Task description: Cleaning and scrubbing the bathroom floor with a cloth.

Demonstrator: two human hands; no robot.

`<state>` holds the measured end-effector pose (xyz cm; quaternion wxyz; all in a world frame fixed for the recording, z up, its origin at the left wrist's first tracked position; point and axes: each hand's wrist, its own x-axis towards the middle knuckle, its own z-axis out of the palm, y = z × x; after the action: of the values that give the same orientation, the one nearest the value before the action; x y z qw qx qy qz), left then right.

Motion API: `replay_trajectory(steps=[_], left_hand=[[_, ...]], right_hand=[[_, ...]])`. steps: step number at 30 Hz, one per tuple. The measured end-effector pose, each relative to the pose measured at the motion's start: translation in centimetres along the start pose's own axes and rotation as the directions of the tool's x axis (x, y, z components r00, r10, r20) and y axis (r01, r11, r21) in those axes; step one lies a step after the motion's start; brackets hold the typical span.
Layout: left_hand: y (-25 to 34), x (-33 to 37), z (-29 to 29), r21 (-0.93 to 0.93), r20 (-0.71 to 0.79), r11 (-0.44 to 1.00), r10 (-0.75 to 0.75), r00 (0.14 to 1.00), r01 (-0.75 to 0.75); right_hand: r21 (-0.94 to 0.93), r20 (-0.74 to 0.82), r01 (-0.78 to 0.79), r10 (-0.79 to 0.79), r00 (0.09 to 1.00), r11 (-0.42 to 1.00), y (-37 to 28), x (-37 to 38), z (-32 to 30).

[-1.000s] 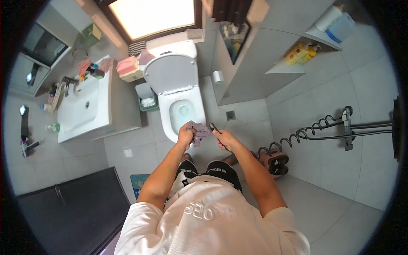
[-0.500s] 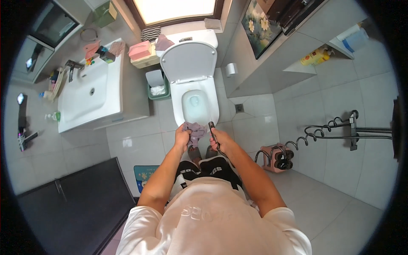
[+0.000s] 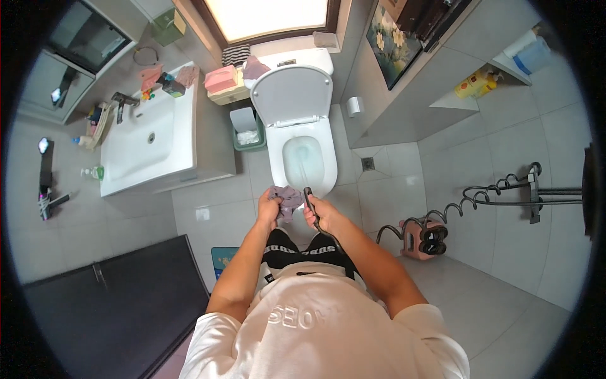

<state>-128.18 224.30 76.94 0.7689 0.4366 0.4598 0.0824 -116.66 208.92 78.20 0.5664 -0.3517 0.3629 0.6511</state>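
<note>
My left hand (image 3: 267, 208) is closed on a bunched mauve cloth (image 3: 287, 201) in front of the toilet. In my right hand (image 3: 322, 213) is a black handheld sprayer (image 3: 308, 197), its head pointing at the bowl. A thin stream of water runs from the sprayer into the toilet bowl (image 3: 331, 165), whose seat is down and grey-white lid (image 3: 293, 95) stands raised. The sprayer's black coiled hose (image 3: 413, 222) leads off to the right. The fingers of my right hand are wrapped round the handle, partly hidden.
A white washbasin (image 3: 183, 158) with bottles and cloths is at the left. Between it and the toilet stands a green waste bin (image 3: 251, 145). A pink stool (image 3: 413, 243) is on the right floor, a dark door panel (image 3: 113, 303) lower left. A floor drain (image 3: 367, 164) lies right of the toilet.
Water now streams from the sprayer into the bowl; no stream showed before. The whole view has shifted slightly, with my hands and the cloth a little closer together.
</note>
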Motion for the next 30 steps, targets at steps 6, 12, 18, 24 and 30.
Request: replay_trajectory(steps=[6,12,18,24,30], left_hand=[[2.2,1.5,-3.7,0.022,0.089,0.997,-0.069,0.994,0.067],[3.6,5.1,-10.2,0.133,0.187,0.986,-0.125,0.974,0.101],[4.6,6.6,-14.4,0.292,0.327,0.945,-0.245,0.913,0.149],[2.3,6.8,-17.2,0.356,0.331,0.919,-0.295,0.896,0.171],[1.8,4.2,-19.0,0.393,0.360,0.905,-0.314,0.879,0.163]], right_hand=[[0.126,0.024,0.036,-0.040,0.999,0.991,3.0,3.3,2.4],[0.249,-0.001,0.154,-0.159,0.987,0.956,7.2,5.9,6.3],[0.420,-0.034,0.166,-0.167,0.985,0.892,13.2,7.3,7.3],[0.455,-0.151,0.212,-0.160,0.975,0.865,20.4,8.5,6.1],[0.473,-0.298,0.418,-0.305,0.904,0.776,23.8,8.0,3.0]])
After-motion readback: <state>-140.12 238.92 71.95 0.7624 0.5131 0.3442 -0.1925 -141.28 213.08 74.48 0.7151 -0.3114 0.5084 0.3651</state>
